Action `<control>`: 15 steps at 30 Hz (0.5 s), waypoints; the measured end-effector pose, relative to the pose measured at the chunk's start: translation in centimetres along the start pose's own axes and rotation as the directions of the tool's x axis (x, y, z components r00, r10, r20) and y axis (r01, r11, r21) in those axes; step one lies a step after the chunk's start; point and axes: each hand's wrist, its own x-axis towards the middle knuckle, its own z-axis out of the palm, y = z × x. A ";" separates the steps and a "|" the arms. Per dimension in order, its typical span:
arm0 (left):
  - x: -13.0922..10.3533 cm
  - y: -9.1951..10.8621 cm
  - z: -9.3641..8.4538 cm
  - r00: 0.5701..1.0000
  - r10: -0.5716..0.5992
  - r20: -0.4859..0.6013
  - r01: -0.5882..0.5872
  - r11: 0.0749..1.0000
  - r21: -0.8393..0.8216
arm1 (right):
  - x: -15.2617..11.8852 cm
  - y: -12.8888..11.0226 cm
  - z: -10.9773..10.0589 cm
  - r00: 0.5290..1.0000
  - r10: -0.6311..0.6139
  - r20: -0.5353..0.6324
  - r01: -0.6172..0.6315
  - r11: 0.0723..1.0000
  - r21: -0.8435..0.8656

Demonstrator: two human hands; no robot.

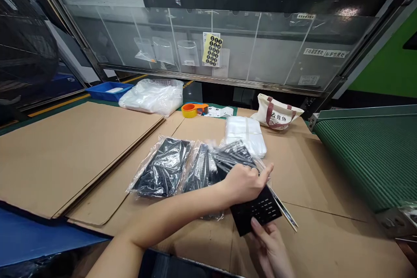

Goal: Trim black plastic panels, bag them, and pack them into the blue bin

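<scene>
A black slotted panel (260, 208) tilts up over the work surface, its upper part inside a clear plastic bag (228, 152). My right hand (272, 243) pinches the panel's lower edge, thumb on top. Across the panel's middle lies my left hand (244, 182), fingers curled at the bag's edge and one finger sticking out to the right. Beside the panel, a thin, light-edged strip-like thing (285, 213) slants down to the right; its kind is unclear. Just left are two bagged black pieces, one wide (163, 167) and one narrower (200, 167), partly hidden by my left arm.
Behind the panel lies a stack of clear bags (246, 132). Farther back are a yellow-orange tape dispenser (192, 110), a cloth pouch (278, 113), a bulky plastic bag (153, 95) and a blue tray (109, 90). Cardboard sheets (74, 152) lie left, a green conveyor belt (374, 152) right.
</scene>
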 end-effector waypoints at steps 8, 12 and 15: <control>-1.4 1.6 -0.4 0.999 0.039 0.008 -0.040 0.999 0.016 | 0.6 0.0 1.3 0.993 -0.118 0.015 0.117 0.990 0.075; -2.6 2.8 -0.7 0.996 0.087 -0.002 -0.087 0.996 -0.006 | 1.6 0.4 0.6 0.985 -0.149 0.086 0.149 0.989 0.006; -3.8 3.6 -1.1 0.993 0.120 -0.004 -0.120 0.992 -0.025 | 2.5 0.6 -0.8 0.932 -0.338 0.129 0.354 0.924 -0.141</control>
